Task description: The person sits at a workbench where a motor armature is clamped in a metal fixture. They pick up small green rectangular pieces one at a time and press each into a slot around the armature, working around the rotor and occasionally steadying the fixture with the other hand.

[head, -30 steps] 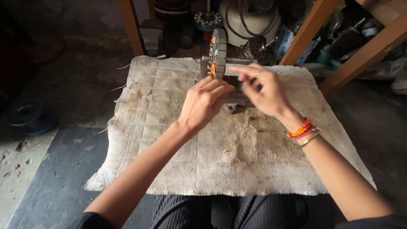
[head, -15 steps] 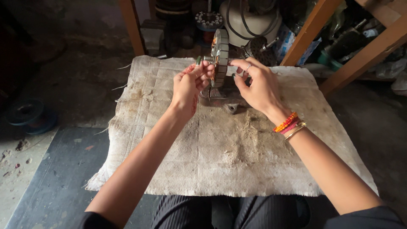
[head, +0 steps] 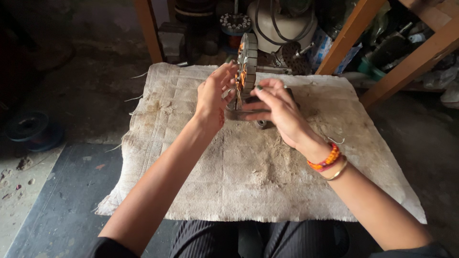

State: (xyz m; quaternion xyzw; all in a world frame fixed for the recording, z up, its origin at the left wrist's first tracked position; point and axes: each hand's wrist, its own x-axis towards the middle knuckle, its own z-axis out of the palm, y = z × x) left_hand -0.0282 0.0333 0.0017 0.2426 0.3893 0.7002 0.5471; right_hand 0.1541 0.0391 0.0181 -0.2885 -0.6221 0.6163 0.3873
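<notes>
The left hand fingers pinch the upright metal ring at nine o'clock; the right hand fingers rest loosely curled. The ring looks heavy and rigid, its copper windings fragile.

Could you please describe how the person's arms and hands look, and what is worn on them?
Both forearms are bare; dark sleeves show only near the upper arms at the bottom edge. The left hand wears nothing that I can see. The right hand is bare too, but its wrist carries an orange beaded bracelet, a reddish band beside it, and a thin gold-coloured bangle. No gloves or rings are visible.
</notes>
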